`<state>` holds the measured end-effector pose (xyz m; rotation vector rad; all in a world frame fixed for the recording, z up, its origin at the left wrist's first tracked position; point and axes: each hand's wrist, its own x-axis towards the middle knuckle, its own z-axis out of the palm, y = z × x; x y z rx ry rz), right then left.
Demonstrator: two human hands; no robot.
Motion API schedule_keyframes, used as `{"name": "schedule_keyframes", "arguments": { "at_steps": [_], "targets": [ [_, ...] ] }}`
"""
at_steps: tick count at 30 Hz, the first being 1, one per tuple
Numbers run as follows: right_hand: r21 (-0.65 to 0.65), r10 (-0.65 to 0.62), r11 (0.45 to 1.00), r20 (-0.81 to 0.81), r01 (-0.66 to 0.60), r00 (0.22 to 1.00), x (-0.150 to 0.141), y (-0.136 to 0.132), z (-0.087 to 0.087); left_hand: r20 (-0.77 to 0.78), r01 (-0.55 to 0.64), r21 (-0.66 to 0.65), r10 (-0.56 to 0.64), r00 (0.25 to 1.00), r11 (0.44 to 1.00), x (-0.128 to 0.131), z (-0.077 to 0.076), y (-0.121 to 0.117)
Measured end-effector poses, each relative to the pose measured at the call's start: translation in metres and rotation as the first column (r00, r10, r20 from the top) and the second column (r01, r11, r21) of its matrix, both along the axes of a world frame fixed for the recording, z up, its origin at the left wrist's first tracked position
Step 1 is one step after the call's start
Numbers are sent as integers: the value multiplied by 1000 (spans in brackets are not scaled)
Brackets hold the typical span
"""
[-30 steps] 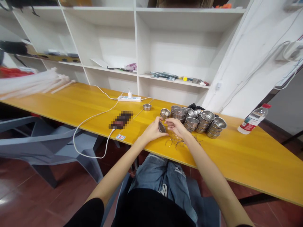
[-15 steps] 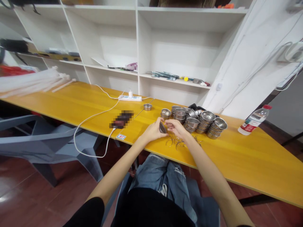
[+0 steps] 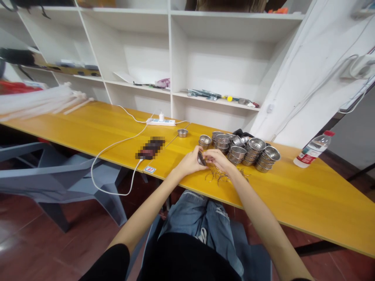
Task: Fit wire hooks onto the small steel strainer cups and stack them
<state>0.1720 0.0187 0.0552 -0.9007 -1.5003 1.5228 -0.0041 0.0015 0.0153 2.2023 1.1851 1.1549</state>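
My left hand [image 3: 189, 162] is closed around a small metal strainer basket [image 3: 201, 158], tipped on its side so that its round opening faces right. The fingers of my right hand [image 3: 217, 159] are bent together at that opening; whatever they pinch is too small to make out. Under my right wrist lies a loose heap of thin curved wire pieces [image 3: 222, 176] on the yellow table. Just behind my hands stands a short stack of perforated metal baskets [image 3: 204, 140].
More stacked baskets [image 3: 265, 159] stand to the right, and a single basket [image 3: 183, 133] sits farther back. A bottle with a red cap [image 3: 314, 150] is at the right. To the left are a phone-like pixelated object [image 3: 150, 148], a white cable and a power strip [image 3: 161, 121].
The fingers of my right hand have moved slightly left, closer against the basket's opening. My left hand keeps its hold in nearly the same place.
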Motion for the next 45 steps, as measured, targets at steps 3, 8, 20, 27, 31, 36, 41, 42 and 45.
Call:
{"name": "schedule_keyframes", "arguments": {
  "at_steps": [3, 8, 20, 27, 31, 36, 41, 42, 45],
  "targets": [
    [40, 39, 998, 52, -41, 998, 0, -2, 0, -10, -10, -12, 10, 1000, 1000, 0, 0, 0],
    [112, 39, 992, 138, -54, 990, -1, 2, -7, -26, -45, -36, 44, 999, 998, 1, 1, 0],
    [154, 34, 986, 194, -64, 980, -3, 1, -2, -65, -57, -15, 56, 996, 998, 1, 3, 0],
    [213, 9, 975, 231, -60, 973, -4, 5, -6, -65, -52, -22, 50, 997, 998, 0, 3, 1],
    [260, -22, 965, 246, -44, 969, -6, 3, -4, -83, -50, -4, 50, 995, 999, 0, 3, 2],
    [269, -34, 963, 233, -31, 972, -7, 1, -2, -96, -45, 11, 46, 994, 999, 0, 3, 2],
    [254, -20, 966, 243, -44, 970, -4, 1, -3, -76, -43, -1, 42, 996, 999, 0, 3, 2],
    [252, -20, 967, 242, -43, 970, -3, 2, -4, -74, -43, -3, 43, 996, 999, 0, 3, 2],
    [245, -12, 968, 241, -48, 971, -3, 3, -5, -76, -47, 0, 47, 996, 999, 1, 4, 2]
  ]
}}
